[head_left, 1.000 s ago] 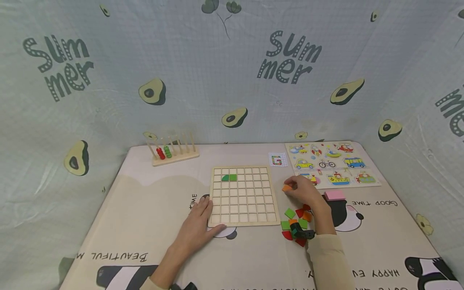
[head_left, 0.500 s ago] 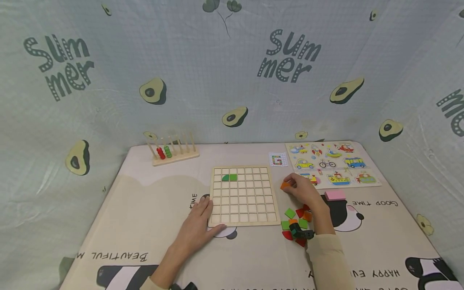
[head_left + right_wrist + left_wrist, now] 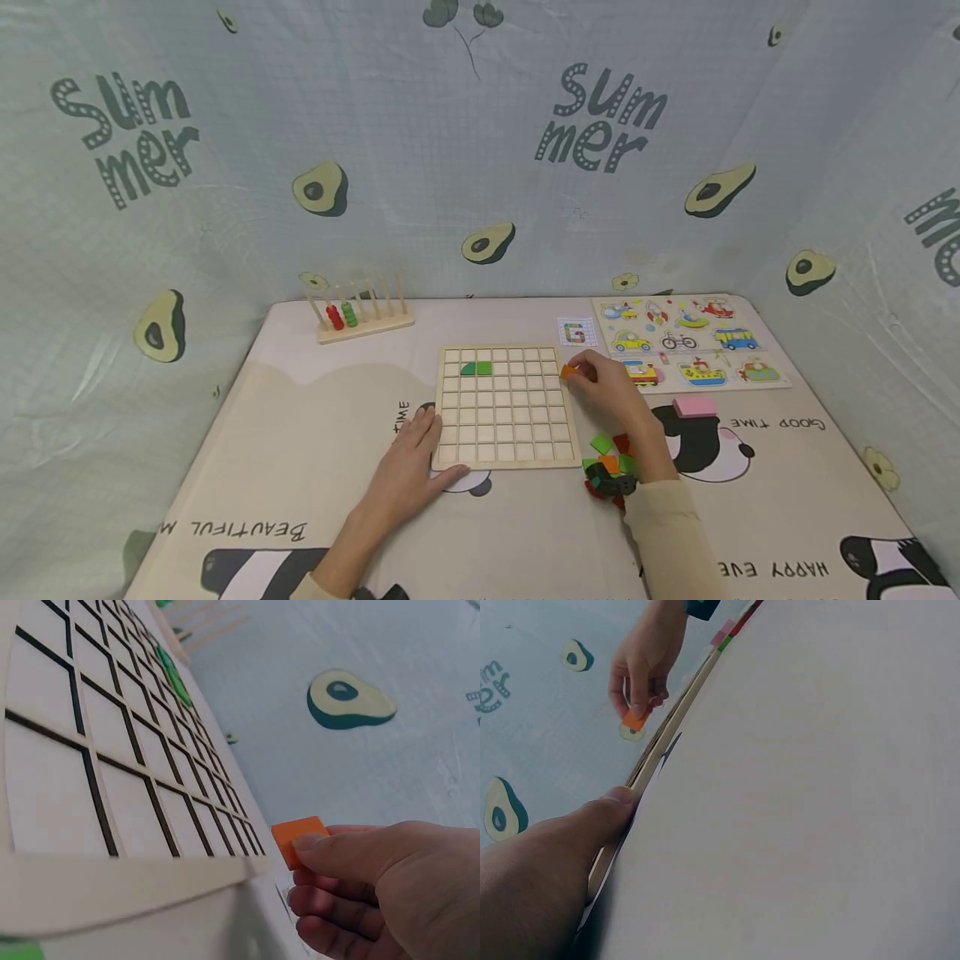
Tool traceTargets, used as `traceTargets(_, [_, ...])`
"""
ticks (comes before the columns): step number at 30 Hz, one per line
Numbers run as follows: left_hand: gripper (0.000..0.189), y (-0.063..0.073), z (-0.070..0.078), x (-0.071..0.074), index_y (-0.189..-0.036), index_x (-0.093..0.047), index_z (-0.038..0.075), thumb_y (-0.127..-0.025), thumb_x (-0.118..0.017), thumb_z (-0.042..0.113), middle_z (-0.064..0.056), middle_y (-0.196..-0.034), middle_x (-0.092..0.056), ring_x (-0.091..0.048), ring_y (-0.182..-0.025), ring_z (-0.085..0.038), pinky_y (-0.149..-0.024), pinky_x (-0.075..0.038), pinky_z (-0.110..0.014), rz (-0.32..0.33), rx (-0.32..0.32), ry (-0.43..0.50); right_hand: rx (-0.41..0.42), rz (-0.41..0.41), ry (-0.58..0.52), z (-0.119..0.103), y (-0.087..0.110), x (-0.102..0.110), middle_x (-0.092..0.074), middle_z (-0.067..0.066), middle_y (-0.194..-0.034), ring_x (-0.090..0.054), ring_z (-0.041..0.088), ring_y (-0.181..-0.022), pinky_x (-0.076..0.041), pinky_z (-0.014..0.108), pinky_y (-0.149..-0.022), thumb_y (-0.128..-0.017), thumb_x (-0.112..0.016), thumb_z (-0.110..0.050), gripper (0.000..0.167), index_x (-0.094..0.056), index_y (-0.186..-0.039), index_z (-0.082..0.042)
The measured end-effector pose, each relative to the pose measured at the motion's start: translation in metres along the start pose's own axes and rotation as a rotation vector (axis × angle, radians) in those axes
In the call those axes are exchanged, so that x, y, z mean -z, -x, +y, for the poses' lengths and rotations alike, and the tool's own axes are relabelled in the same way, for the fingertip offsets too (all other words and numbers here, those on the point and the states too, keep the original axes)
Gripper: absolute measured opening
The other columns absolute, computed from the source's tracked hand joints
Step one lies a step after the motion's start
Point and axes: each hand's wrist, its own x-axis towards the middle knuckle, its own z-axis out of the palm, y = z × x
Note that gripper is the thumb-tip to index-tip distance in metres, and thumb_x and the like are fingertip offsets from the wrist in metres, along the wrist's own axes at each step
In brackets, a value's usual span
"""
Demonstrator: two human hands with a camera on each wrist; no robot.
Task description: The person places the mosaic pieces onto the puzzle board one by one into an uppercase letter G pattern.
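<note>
My right hand [image 3: 609, 388] pinches an orange square tile [image 3: 297, 838] between thumb and fingers, at the right edge of the wooden grid board [image 3: 503, 422]. In the left wrist view the orange tile is held up above the board's edge. My left hand [image 3: 409, 458] rests at the board's lower left corner, fingers extended along the left side and thumb [image 3: 607, 814] on the near edge. Two green tiles lie side by side in the board's second row: a rounded one [image 3: 468, 368] and a square one [image 3: 484, 367]. The other cells are bare.
A pile of red, green and orange tiles [image 3: 602, 444] lies under my right wrist, partly hidden. Behind it are a pink block [image 3: 695, 406], a picture puzzle board [image 3: 686, 340] and a small card with a coloured pattern [image 3: 577, 332]. A bead rack [image 3: 365, 320] stands back left.
My right hand has carried the orange tile left and slightly away from me, up to the board's right edge. The left hand has stayed in place.
</note>
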Motion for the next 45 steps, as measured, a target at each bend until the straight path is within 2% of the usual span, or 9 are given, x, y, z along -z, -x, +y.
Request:
traceTargets(10, [0.090, 0.001, 0.001, -0.001, -0.147, -0.045, -0.004, -0.088, -0.065, 0.061, -0.021, -0.158, -0.040, -0.036, -0.148, -0.038, -0.123, -0.031, -0.050, 0.004, -0.008, -0.011, 0.147, 0.052, -0.020, -0.016, -0.017, -0.010, -0.071, 0.009, -0.101, -0.058, 0.018, -0.084, -0.051, 0.028, -0.075, -0.095, -0.069, -0.012, 0.017, -0.070, -0.110, -0.006])
traceTargets(15, [0.091, 0.001, 0.001, -0.001, -0.148, -0.045, -0.004, -0.088, -0.065, 0.062, -0.021, -0.158, -0.040, -0.036, -0.148, -0.039, -0.123, -0.031, -0.050, 0.000, -0.003, -0.011, 0.138, 0.036, -0.040, -0.020, -0.023, -0.019, -0.071, 0.010, -0.102, -0.059, 0.018, -0.084, -0.051, 0.024, -0.074, -0.095, -0.068, -0.012, 0.019, -0.070, -0.113, -0.006])
traceTargets(21, [0.091, 0.001, 0.001, 0.000, -0.147, -0.045, -0.004, -0.087, -0.066, 0.061, -0.021, -0.158, -0.040, -0.036, -0.148, -0.038, -0.123, -0.032, -0.050, 0.005, -0.005, -0.008, 0.132, -0.014, -0.059, -0.029, -0.028, -0.030, -0.070, 0.009, -0.101, -0.059, 0.018, -0.085, -0.052, 0.029, -0.076, -0.096, -0.066, -0.011, 0.021, -0.068, -0.116, -0.005])
traceTargets(27, [0.092, 0.001, 0.001, 0.000, -0.148, -0.044, -0.003, -0.087, -0.065, 0.063, -0.020, -0.158, -0.039, -0.036, -0.149, -0.037, -0.123, -0.032, -0.049, 0.008, -0.007, -0.018, 0.165, -0.041, -0.053, -0.036, -0.036, -0.040, -0.071, 0.007, -0.099, -0.062, 0.016, -0.086, -0.055, 0.030, -0.078, -0.095, -0.068, -0.012, 0.020, -0.069, -0.114, -0.006])
traceTargets(36, [0.093, 0.002, 0.002, 0.000, -0.149, -0.044, -0.002, -0.087, -0.065, 0.064, -0.018, -0.159, -0.038, -0.034, -0.150, -0.035, -0.124, -0.030, -0.048, -0.003, 0.006, -0.016, 0.187, -0.058, -0.030, -0.045, -0.043, -0.056, -0.071, 0.005, -0.097, -0.061, 0.014, -0.083, -0.054, 0.029, -0.077, -0.096, -0.068, -0.015, 0.019, -0.070, -0.113, -0.008])
traceTargets(45, [0.092, 0.002, 0.002, 0.001, -0.149, -0.044, -0.002, -0.088, -0.064, 0.064, -0.018, -0.159, -0.038, -0.034, -0.150, -0.035, -0.124, -0.031, -0.048, -0.007, 0.008, -0.022, 0.157, -0.041, 0.009, -0.051, -0.049, -0.067, -0.072, 0.003, -0.101, -0.061, 0.015, -0.085, -0.054, 0.030, -0.078, -0.097, -0.066, -0.017, 0.018, -0.071, -0.114, -0.013])
